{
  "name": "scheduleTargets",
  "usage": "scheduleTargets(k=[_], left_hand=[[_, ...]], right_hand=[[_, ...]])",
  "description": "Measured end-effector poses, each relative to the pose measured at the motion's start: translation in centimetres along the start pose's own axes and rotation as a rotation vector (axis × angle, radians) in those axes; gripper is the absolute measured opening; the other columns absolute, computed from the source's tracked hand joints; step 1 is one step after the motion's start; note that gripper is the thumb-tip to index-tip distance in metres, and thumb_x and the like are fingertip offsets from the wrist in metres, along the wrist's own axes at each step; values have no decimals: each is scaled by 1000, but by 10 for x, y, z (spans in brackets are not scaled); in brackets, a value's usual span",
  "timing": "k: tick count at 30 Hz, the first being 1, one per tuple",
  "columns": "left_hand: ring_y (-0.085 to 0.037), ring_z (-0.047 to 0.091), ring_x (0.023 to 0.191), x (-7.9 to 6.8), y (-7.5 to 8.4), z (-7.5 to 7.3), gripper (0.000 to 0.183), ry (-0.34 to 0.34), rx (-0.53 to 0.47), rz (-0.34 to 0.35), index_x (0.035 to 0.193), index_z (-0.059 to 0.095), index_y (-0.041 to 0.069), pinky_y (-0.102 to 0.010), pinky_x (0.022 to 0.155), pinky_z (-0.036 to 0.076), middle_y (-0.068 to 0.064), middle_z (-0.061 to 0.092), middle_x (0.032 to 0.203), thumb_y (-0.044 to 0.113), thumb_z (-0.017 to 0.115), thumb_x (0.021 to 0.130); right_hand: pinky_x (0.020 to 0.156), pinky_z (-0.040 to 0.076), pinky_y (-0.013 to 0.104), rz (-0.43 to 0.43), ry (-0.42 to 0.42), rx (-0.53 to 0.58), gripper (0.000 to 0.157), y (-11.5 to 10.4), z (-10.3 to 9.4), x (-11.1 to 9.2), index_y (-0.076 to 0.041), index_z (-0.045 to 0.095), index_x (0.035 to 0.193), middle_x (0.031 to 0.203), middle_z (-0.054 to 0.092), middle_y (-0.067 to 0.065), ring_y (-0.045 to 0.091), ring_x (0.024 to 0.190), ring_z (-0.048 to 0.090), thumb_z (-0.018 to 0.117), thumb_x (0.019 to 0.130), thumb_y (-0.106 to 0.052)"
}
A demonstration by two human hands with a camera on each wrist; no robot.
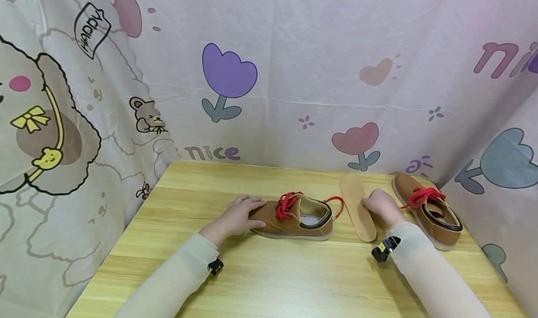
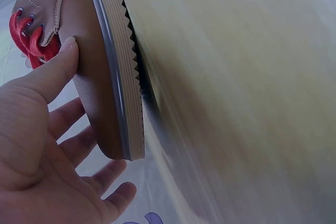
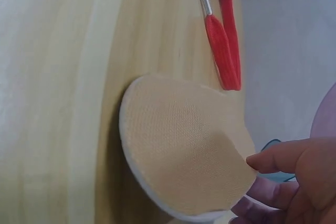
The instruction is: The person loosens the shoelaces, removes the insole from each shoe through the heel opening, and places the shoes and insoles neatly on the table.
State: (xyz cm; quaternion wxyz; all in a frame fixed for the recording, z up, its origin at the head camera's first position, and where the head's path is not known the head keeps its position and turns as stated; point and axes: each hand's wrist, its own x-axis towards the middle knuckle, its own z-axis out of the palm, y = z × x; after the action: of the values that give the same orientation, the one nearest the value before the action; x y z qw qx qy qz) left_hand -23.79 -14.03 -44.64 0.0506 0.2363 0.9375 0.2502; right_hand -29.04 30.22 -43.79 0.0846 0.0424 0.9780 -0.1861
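The flat tan insole (image 1: 357, 210) lies on the light wooden table (image 1: 269, 271) between 2 brown leather shoes. Its long axis runs mostly away from the person, the far end tipped slightly left and close to the table's back edge. The right hand (image 1: 382, 203) pinches its right edge. The left hand (image 1: 239, 216) grips the toe of the red-laced left-side shoe (image 1: 290, 225), which points left, its lace loop just beside the insole. The right-side shoe (image 1: 424, 217) slants toe-away near the right edge. Broad tabletop stretches toward the person.
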Motion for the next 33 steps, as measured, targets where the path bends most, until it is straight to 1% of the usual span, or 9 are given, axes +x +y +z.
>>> scheduleTargets(k=[4, 8, 13, 15, 20, 22, 25, 29, 33], left_hand=[[-46, 30, 142, 0, 0, 0, 66, -1, -1, -1, 146, 54, 13, -65, 112, 22, -12, 46, 153, 38, 76, 89], [-45, 28, 144, 1, 0, 0, 67, -7, 0, -9, 147, 53, 15, -65, 113, 21, -10, 44, 154, 39, 75, 89], [-45, 29, 143, 1, 0, 0, 66, -4, -1, -9, 147, 53, 15, -65, 112, 22, -10, 44, 154, 39, 75, 89], [-45, 29, 143, 1, 0, 0, 66, -2, 0, -8, 147, 54, 15, -65, 112, 22, -10, 45, 154, 39, 75, 89], [-45, 29, 143, 1, -1, 0, 66, -3, 1, -11, 147, 53, 15, -66, 112, 22, -10, 45, 154, 39, 75, 89], [-45, 28, 144, 1, -1, 0, 67, -5, 1, -14, 147, 53, 16, -65, 112, 21, -10, 44, 154, 39, 75, 89], [-45, 28, 144, 0, -1, 0, 67, -3, 2, -15, 147, 53, 15, -65, 113, 21, -10, 44, 154, 39, 75, 89], [-46, 28, 144, 0, -1, 1, 66, 0, 2, -10, 147, 53, 14, -66, 112, 21, -11, 45, 154, 39, 74, 90], [-46, 29, 143, 0, 0, 1, 66, 1, 0, -7, 147, 53, 14, -66, 112, 22, -11, 45, 153, 40, 74, 90]], right_hand=[[59, 38, 33, 5, -1, 3, 33, 2, 0, -2, -12, 42, 60, 63, 43, 6, 23, 62, 46, 56, 87, -22], [59, 39, 33, -12, 10, 14, 34, 7, -3, -5, -13, 40, 58, 61, 41, 3, 22, 60, 45, 58, 86, -21], [50, 37, 31, -51, 11, 93, 41, 12, -9, -10, -15, 40, 53, 53, 35, -2, 16, 48, 38, 56, 90, -21], [49, 38, 32, -51, -1, 98, 40, 11, -12, -12, -14, 44, 54, 53, 39, -1, 17, 48, 40, 55, 92, -23], [56, 40, 33, -52, -21, 51, 38, 5, -20, -15, -13, 47, 60, 60, 45, 1, 19, 58, 45, 56, 94, -28], [57, 39, 32, -58, -28, 48, 38, 2, -23, -16, -13, 47, 61, 60, 44, 0, 18, 59, 43, 58, 94, -29], [58, 38, 32, -63, -42, 59, 37, -2, -27, -19, -12, 51, 64, 62, 46, -1, 17, 61, 44, 59, 95, -30], [59, 38, 32, -89, -34, 65, 33, -9, -29, -26, -8, 58, 71, 67, 50, 1, 19, 66, 47, 60, 96, -31], [59, 39, 33, -125, -5, 60, 33, -18, -31, -34, -6, 61, 76, 70, 53, 3, 20, 67, 48, 60, 96, -32]])
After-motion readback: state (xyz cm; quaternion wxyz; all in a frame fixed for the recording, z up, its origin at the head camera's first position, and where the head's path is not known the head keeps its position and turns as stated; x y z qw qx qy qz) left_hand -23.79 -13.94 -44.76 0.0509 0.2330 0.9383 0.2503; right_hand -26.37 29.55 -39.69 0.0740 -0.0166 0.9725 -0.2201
